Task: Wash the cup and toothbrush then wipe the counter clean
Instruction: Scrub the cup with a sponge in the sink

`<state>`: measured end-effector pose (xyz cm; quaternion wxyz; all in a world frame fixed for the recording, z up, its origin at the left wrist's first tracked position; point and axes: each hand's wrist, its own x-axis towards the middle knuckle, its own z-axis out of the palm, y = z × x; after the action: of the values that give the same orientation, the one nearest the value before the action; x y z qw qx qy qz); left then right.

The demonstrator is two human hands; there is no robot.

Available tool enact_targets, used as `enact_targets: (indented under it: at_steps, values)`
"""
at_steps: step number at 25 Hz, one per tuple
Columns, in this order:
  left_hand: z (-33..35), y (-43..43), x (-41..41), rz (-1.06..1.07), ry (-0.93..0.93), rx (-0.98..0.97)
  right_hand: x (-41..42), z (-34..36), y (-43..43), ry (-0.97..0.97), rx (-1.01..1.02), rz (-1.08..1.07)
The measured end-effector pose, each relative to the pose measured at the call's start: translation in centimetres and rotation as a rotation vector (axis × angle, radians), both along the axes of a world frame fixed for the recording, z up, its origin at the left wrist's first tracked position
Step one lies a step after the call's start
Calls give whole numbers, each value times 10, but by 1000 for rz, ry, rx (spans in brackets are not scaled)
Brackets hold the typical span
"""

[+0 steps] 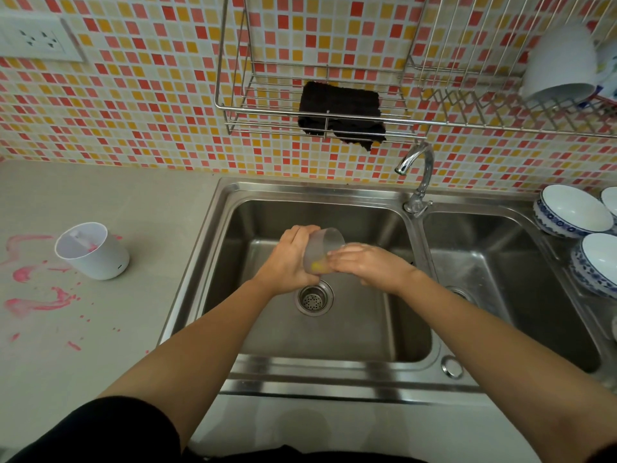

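Gripping the translucent grey plastic cup (323, 247) in the curled left grip (289, 259), tilted low over the stainless steel sink (334, 345) drain so run-off drops straight in, and pressing the straight-fingered right grip (364, 266) against its side, probably to rub it clean.

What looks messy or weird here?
Pink smears and specks streak the grey counter left of the sink, beside and in front of the white container, like something spilled. The black cloth also droops through the wire rack.

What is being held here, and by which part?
The left hand grips the translucent cup round its side wall; the right hand lays its fingers on the lower side.
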<state>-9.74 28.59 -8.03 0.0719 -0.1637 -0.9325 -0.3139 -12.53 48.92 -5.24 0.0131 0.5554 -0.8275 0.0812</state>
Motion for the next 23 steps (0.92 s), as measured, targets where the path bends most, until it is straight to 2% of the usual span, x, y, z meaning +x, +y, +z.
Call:
enact_targets:
  at_steps: [2, 5, 6, 8, 10, 11, 15, 17, 21, 23]
  values:
    - [-1, 1, -2, 20, -2, -4, 1, 4, -5, -75, 11, -78]
    - [-2, 1, -2, 47, 29, -33, 5, 3, -17, -393, -97, -406]
    - [-2, 1, -2, 44, 44, -47, 5, 2, -17, -440, -105, -436]
    - [-1, 2, 0, 36, 48, -38, 6, 5, -14, -411, -65, -352]
    - [0, 3, 1, 41, 15, 10, 1, 0, -8, -278, 1, -213]
    - [1, 4, 1, 46, 14, 18, 0, -1, -8, -250, 11, -223]
    - [0, 4, 1, 72, 115, -70, 5, 3, -21, -474, -156, -468]
    - [-2, 2, 1, 79, 129, -80, 5, 5, -19, -516, -176, -471]
    - [0, 3, 1, 102, -6, 69, 3, 6, -14, -324, -115, -315]
    - [5, 1, 0, 49, -75, 83, 0, 6, -9, -285, -92, -274]
